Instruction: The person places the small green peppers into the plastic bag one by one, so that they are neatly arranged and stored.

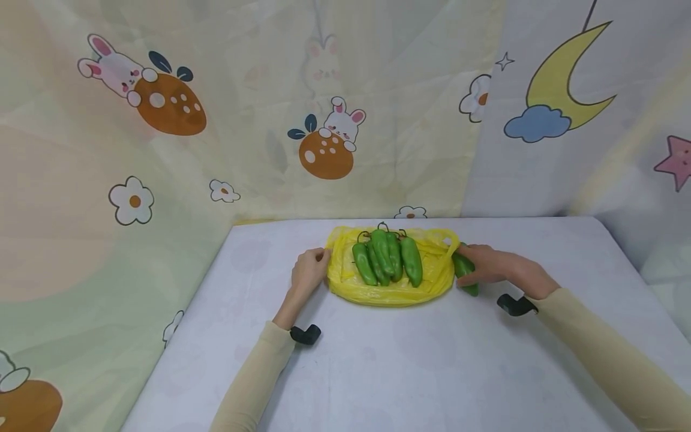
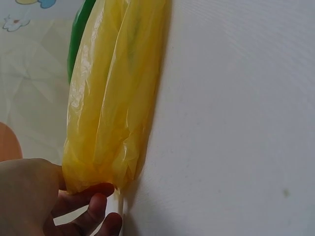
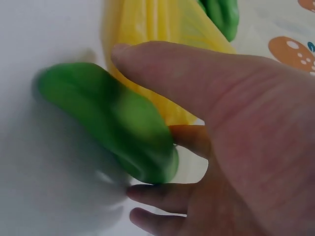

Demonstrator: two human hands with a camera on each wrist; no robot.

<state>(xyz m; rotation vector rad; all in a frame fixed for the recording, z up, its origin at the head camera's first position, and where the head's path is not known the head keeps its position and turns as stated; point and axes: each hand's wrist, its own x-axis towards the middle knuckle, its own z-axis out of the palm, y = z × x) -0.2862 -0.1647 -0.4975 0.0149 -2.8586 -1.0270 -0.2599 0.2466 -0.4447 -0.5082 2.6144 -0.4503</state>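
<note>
A yellow plastic bag (image 1: 388,295) lies flattened on the white table, with several green peppers (image 1: 383,255) side by side on top, stems toward the back. At the bag's left end my left hand (image 1: 310,269) pinches its edge; the left wrist view shows the index finger beneath the plastic (image 2: 113,98), the thumb mostly hidden behind it. Beyond the bag's right end, my right hand (image 1: 488,264) has its thumb and fingers curled round another green pepper (image 3: 108,118), which is beside the bag's handle loop (image 1: 453,240).
The white table (image 1: 378,372) reaches to a cloth backdrop (image 1: 259,150) printed with rabbits, flowers and a moon. A black wrist mount (image 1: 305,335) is on the left wrist, and another black mount (image 1: 515,305) is on the right.
</note>
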